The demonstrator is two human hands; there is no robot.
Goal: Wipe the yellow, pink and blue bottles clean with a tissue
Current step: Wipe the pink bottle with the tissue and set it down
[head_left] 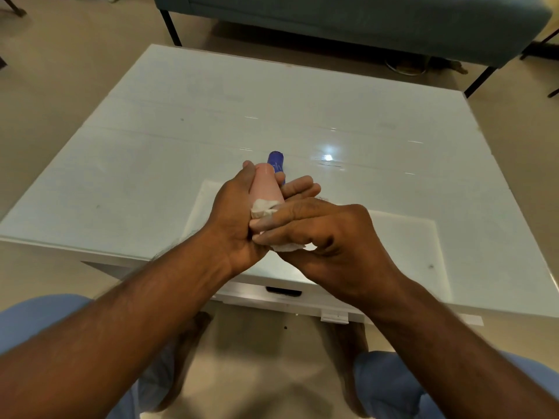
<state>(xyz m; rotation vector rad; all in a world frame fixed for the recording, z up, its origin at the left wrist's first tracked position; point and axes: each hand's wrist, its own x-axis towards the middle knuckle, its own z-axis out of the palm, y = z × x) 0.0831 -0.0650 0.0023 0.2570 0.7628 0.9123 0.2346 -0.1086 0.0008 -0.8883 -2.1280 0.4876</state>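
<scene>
My left hand (234, 219) grips the pink bottle (266, 184) above the near middle of the white table (151, 146), its fingers curled round the body. My right hand (326, 237) pinches a crumpled white tissue (266, 208) against the lower part of the pink bottle; more tissue shows under the fingers. The blue bottle (276, 161) stands on the table just behind my hands, mostly hidden by them. No yellow bottle is visible.
A teal sofa (348, 22) on black legs stands beyond the table's far edge. A drawer with a dark handle (282, 291) sits in the table's front, below my hands. My knees in blue trousers are at the bottom corners.
</scene>
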